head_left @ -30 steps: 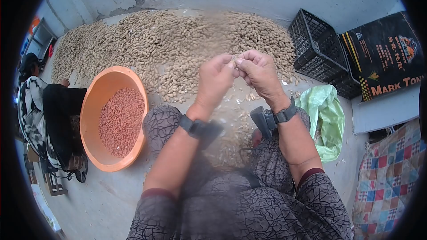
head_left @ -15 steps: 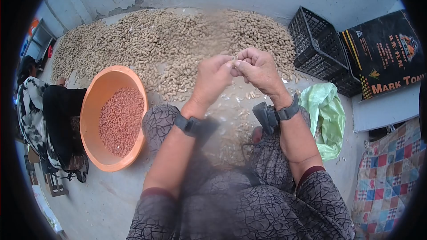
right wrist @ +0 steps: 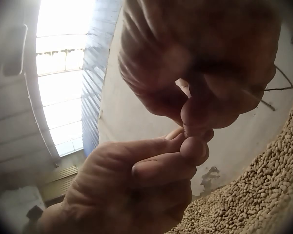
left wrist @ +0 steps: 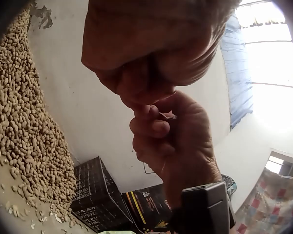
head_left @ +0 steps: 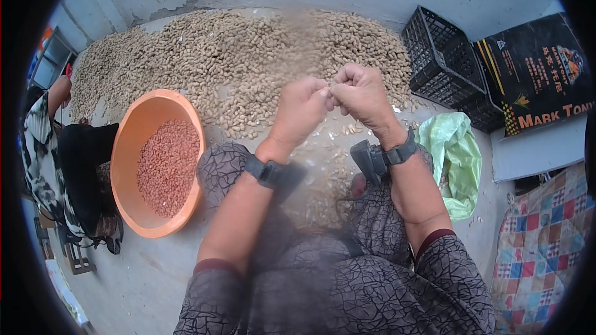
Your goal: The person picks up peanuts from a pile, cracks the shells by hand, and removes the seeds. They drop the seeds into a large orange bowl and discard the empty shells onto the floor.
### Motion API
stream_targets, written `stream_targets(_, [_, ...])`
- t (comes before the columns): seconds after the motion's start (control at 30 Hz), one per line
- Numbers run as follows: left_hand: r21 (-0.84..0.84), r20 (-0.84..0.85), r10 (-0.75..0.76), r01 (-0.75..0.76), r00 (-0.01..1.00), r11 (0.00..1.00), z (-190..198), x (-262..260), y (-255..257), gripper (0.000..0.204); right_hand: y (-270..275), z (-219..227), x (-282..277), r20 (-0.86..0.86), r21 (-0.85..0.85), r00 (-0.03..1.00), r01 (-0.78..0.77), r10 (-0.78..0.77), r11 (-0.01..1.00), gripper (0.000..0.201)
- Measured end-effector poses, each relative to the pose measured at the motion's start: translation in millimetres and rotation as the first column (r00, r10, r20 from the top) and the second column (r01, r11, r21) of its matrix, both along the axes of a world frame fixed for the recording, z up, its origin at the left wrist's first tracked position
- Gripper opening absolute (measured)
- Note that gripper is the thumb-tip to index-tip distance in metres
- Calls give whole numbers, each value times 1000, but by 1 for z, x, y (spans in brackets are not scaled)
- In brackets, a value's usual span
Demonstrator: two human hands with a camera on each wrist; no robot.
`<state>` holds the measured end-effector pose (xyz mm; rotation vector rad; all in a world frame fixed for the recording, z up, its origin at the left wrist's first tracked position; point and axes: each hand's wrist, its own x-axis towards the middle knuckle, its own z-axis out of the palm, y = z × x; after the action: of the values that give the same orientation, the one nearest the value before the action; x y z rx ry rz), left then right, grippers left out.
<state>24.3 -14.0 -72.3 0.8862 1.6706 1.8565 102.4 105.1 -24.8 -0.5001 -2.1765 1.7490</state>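
Observation:
Both hands meet fingertip to fingertip in front of the peanut heap. Between them is a small pale peanut [head_left: 329,85], mostly hidden by the fingers. My left hand [head_left: 297,108] pinches it from the left, thumb and index finger together. From the other side my right hand [head_left: 367,102] pinches it too, its fingers curled. A thin piece of shell [left wrist: 167,116] shows by the right hand's fingers in the left wrist view. The heap of unshelled peanuts [head_left: 248,56] spreads along the wall beyond the hands.
An orange basin [head_left: 127,177] with red shelled peanuts [head_left: 167,170] stands at left, beside another person [head_left: 40,155]. Black crates [head_left: 434,62], a black printed sack [head_left: 540,74] and a green bag [head_left: 459,161] are at right. Shell bits [head_left: 326,186] litter the floor between the knees.
My hands stay together, their fingertips shifting slightly around the peanut. The other person at left has raised an arm away from the heap.

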Motion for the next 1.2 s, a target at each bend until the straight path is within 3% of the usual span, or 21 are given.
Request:
stream_targets(0.13, [-9,-13,20,-21,1000,1000,-5,2,4,14,2,-11,-1,-45,-34,998,43,-44,999,4])
stream_targets(0.17, [-8,-13,21,-21,1000,1000,-5,2,4,14,4,-12,-1,-92,-139,995,28,-41,990,5])
stream_targets(0.2, [61,79,-9,5,997,998,-2,3,4,14,4,-11,-1,-139,-242,989,8,-43,970,6])
stream_targets(0.3, [148,226,-64,30,972,989,3,4,5,14,0,-6,0,-188,-271,981,2,-55,963,6])
stream_targets(0.6, [228,358,-91,8,929,974,6,9,3,12,-14,-13,0,-238,-136,962,103,-133,985,4])
stream_targets(0.87, [284,418,-18,-112,908,952,-9,10,8,15,-32,-16,-3,-309,-215,934,115,-179,970,5])
stream_targets(0.93, [321,623,-153,-73,768,944,3,11,1,17,-34,-15,-2,-341,-244,923,98,-179,965,5])
stream_targets(0.97, [323,619,-153,-72,770,944,2,9,1,17,-34,-15,-1,-339,-250,925,86,-171,964,4])
stream_targets(1.03, [415,699,-298,-29,650,909,0,7,1,14,-32,-18,-2,-339,-255,927,72,-159,964,4])
stream_targets(1.07, [417,697,-298,-30,652,909,0,6,1,14,-30,-22,-2,-349,-223,925,75,-151,972,5])
stream_targets(1.13, [465,771,-365,-69,522,883,6,7,-1,13,-30,-15,-1,-358,-193,922,78,-145,978,5])
stream_targets(1.2, [475,768,-383,-56,513,878,6,3,-1,13,-28,-3,3,-312,-461,945,-57,-101,885,4])
